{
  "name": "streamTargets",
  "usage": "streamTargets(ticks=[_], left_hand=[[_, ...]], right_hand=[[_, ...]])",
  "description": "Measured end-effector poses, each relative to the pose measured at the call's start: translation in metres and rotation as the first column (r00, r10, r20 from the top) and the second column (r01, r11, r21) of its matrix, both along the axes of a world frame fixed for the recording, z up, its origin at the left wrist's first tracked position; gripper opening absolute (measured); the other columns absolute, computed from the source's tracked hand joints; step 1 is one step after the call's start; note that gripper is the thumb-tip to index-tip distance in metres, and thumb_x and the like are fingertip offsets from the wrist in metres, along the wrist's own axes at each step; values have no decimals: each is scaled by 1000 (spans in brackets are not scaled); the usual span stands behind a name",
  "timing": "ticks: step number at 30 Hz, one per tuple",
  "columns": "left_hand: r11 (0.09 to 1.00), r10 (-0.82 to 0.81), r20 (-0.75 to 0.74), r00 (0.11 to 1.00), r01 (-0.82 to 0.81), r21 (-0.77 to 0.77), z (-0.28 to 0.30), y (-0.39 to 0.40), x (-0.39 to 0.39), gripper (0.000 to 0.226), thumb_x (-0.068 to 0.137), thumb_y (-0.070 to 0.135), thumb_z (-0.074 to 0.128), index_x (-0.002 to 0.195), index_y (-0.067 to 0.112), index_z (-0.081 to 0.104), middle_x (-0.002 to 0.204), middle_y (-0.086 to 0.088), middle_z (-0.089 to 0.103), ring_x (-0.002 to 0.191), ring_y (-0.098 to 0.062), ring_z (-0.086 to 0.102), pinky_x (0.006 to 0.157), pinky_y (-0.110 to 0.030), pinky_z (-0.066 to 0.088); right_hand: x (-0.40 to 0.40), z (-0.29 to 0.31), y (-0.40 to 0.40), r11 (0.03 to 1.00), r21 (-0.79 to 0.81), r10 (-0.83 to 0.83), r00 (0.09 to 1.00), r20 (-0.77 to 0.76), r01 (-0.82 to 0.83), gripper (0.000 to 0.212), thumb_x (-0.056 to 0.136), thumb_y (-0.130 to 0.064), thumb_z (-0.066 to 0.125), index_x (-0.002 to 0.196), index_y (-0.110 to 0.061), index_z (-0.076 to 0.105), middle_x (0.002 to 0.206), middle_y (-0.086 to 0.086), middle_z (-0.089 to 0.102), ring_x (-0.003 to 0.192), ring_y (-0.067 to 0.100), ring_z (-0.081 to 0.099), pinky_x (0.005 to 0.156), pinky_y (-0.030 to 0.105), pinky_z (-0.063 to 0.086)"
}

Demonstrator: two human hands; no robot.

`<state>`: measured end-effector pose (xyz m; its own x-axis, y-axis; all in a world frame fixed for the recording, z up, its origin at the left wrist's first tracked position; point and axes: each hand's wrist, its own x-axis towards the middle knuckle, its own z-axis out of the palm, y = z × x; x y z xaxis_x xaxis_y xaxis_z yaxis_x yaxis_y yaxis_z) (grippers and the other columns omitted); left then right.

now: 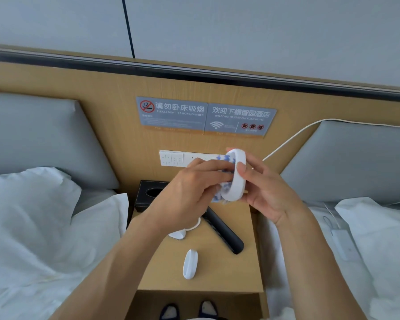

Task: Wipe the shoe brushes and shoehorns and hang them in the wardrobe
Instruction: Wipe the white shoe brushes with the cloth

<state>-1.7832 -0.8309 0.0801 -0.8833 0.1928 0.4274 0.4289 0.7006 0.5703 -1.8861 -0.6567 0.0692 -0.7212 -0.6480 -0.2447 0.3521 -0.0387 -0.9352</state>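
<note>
My right hand holds a white shoe brush up above the wooden nightstand, thumb on its rim. My left hand presses a blue-and-white cloth against the brush. On the nightstand lie a second white brush, partly hidden under my left wrist, a small white oval piece, and a long black shoehorn lying diagonally.
A black tissue box stands at the nightstand's back left. Beds with white pillows flank the nightstand on both sides. A switch panel and signs are on the wooden headboard. A white cable and charger lie on the right bed.
</note>
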Motion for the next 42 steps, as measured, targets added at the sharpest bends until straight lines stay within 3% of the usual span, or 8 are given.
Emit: streamTargets(ticks=[6, 15, 19, 23, 30, 33, 36, 42], left_hand=[[947, -14, 224, 975, -59, 316, -5, -7, 7, 37, 83, -1, 69, 115, 16, 74, 129, 17, 64, 121, 2, 57, 100, -19, 45], [721, 534, 170, 828, -551, 420, -21, 30, 3, 32, 75, 20, 84, 102, 28, 69, 92, 21, 65, 85, 4, 61, 73, -5, 43], [780, 547, 129, 827, -560, 281, -15, 4, -2, 23, 80, 17, 80, 101, 21, 73, 89, 17, 68, 81, 8, 59, 71, 0, 39], [897, 405, 167, 899, -426, 116, 2, -37, -5, 25, 82, 14, 78, 106, 21, 74, 98, 13, 72, 86, 0, 64, 77, -7, 43], [974, 223, 110, 969, -224, 1, 23, -48, -15, 29, 81, 8, 77, 107, 22, 77, 96, 9, 70, 85, -2, 62, 76, -16, 45], [942, 323, 42, 946, -325, 80, 21, -35, -18, 28, 81, 14, 79, 108, 22, 76, 92, 9, 73, 82, -6, 66, 74, -18, 50], [863, 441, 79, 894, -447, 235, 17, -20, -17, 32, 79, 20, 80, 109, 26, 70, 93, 20, 71, 87, 6, 66, 74, -5, 47], [907, 376, 119, 919, -391, 158, 6, 3, -4, 47, 89, 5, 59, 132, 23, 61, 104, 5, 66, 89, -6, 58, 78, -3, 38]], right_hand=[[4, -3, -6, 996, -25, -82, 996, 47, 83, 56, 75, -38, 78, 128, -27, 62, 114, 10, 71, 96, 25, 70, 77, 43, 58], [32, -4, -48, 892, -132, -404, 893, 198, 433, 76, 60, -34, 88, 126, -21, 52, 111, 13, 73, 89, 26, 74, 70, 36, 59], [34, -5, -43, 909, -80, -378, 891, 252, 408, 54, 76, -31, 83, 119, -17, 53, 118, 15, 67, 100, 30, 72, 78, 47, 61], [27, -5, -24, 982, 29, -188, 960, 209, 186, 41, 74, -29, 83, 100, -12, 56, 113, 15, 65, 114, 37, 65, 83, 50, 60], [16, 1, -17, 989, 2, 145, 974, 176, -148, 31, 73, -12, 71, 101, -13, 57, 92, 4, 72, 85, 20, 69, 67, 29, 58], [19, 0, -20, 983, -88, 171, 974, 148, -160, 45, 75, -6, 70, 116, -16, 56, 104, 11, 71, 93, 25, 67, 71, 34, 59], [19, -2, -21, 989, -133, 86, 991, 107, -71, 58, 76, -5, 72, 128, -28, 58, 108, 14, 71, 97, 27, 69, 73, 37, 60], [12, -1, -14, 991, -136, -2, 998, 59, 10, 57, 80, -13, 71, 134, -25, 58, 122, 19, 67, 100, 30, 70, 83, 47, 58]])
